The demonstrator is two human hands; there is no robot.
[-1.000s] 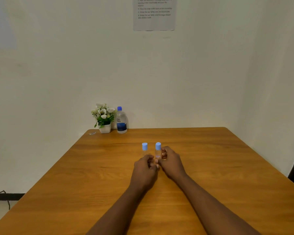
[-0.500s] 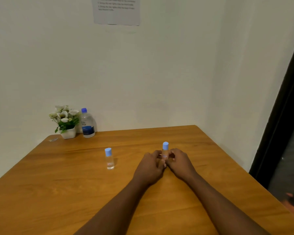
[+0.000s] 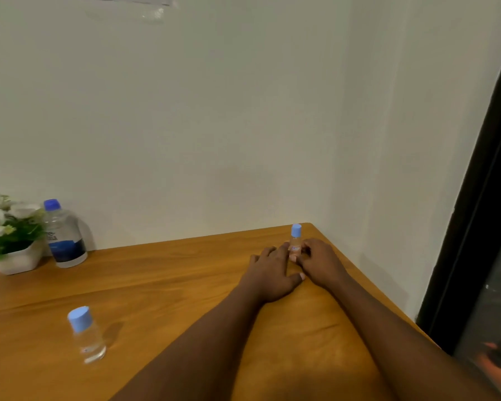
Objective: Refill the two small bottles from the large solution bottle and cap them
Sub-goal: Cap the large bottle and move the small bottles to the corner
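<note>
A small clear bottle with a light blue cap (image 3: 295,241) stands upright near the table's far right corner. My left hand (image 3: 269,273) and my right hand (image 3: 320,260) rest on the table on either side of it, fingers touching its lower part. A second small capped bottle (image 3: 86,335) stands alone at the lower left, away from both hands. The large solution bottle (image 3: 62,235), clear with a blue cap and dark blue label, stands against the wall at the far left.
A white pot of white flowers (image 3: 10,235) sits beside the large bottle. The wooden table (image 3: 162,285) ends close to the right of my hands, with a dark door frame (image 3: 475,198) beyond it. A paper sheet hangs on the wall above.
Both hands have carried one small bottle rightward toward the table's far right corner. The other small bottle stayed behind on the left. My view has swung right and moved closer.
</note>
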